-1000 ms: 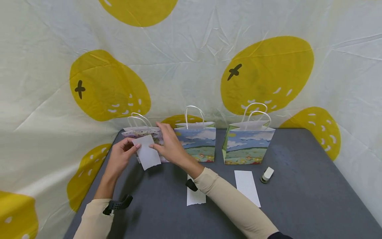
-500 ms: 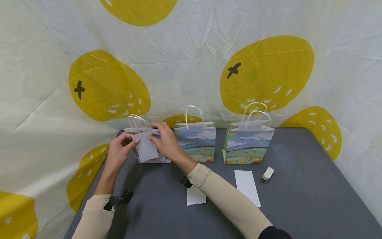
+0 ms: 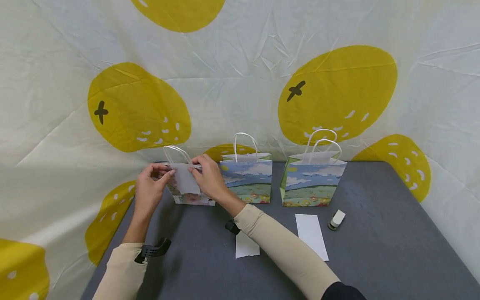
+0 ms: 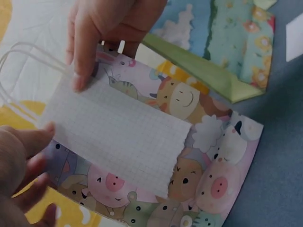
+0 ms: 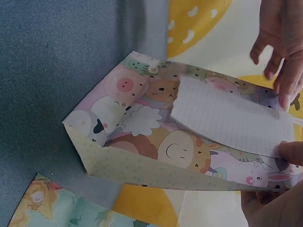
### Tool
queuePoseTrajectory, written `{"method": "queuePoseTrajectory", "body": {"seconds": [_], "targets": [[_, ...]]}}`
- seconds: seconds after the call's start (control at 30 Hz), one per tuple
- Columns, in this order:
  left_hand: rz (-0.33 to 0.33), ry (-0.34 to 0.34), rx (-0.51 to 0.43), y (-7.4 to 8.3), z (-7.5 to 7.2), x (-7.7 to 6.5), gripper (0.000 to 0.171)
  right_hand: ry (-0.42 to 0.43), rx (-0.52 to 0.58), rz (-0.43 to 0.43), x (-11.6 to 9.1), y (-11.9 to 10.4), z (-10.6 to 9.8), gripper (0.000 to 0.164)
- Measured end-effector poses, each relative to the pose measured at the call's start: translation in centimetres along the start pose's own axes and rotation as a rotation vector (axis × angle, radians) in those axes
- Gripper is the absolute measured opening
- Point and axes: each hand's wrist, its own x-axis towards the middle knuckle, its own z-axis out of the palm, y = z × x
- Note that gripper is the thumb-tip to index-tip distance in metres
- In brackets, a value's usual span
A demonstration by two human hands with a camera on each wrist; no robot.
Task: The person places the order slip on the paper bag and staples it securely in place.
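A white sheet of grid-lined paper (image 3: 186, 181) with a torn lower edge lies over the front of an animal-print paper gift bag (image 3: 195, 200). My left hand (image 3: 150, 187) holds the sheet near its upper left corner, thumb at the edge, as the left wrist view shows. At the upper right corner my right hand (image 3: 213, 179) grips the paper and the bag's top, with the thumb in front and fingers behind. Cartoon pigs and a cow on the bag (image 4: 218, 184) show around the paper (image 4: 118, 127). The bag's white handles (image 3: 176, 149) stand above both hands.
Two landscape-print gift bags (image 3: 247, 179) (image 3: 313, 183) stand to the right on the dark table (image 3: 375, 250). In front lie two paper slips (image 3: 247, 246) (image 3: 312, 235), the left one partly under my right sleeve. A small item with a white block top (image 3: 336, 218) stands beside the right slip.
Both hands have brought the paper up and back against the animal-print bag. Its lower edge has moved up, showing more of the bag's front. The other bags and slips have stayed put.
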Motion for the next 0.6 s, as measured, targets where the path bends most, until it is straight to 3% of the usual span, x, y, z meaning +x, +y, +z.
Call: {"method": "queuePoseTrajectory", "body": {"seconds": [0.1, 0.17, 0.3, 0.4, 0.6], "targets": [[0.047, 0.069, 0.039, 0.2, -0.1, 0.1, 0.046, 0.0, 0.007, -0.013, -0.1, 0.0, -0.1, 0.011], [0.083, 0.057, 0.046, 0.1, -0.2, 0.3, 0.051, -0.003, 0.005, -0.014, -0.1, 0.0, -0.1, 0.011], [0.106, -0.084, -0.028, -0.3, -0.3, 0.8, 0.035, -0.003, 0.001, -0.013, -0.2, 0.1, -0.1, 0.013], [0.071, -0.185, -0.092, -0.6, -0.4, 1.2, 0.024, 0.0, -0.001, -0.019, -0.3, 0.1, 0.0, 0.015], [0.041, -0.26, -0.091, -0.5, -0.8, 1.6, 0.023, 0.009, 0.004, -0.02, -0.3, 0.1, 0.0, 0.015]]}}
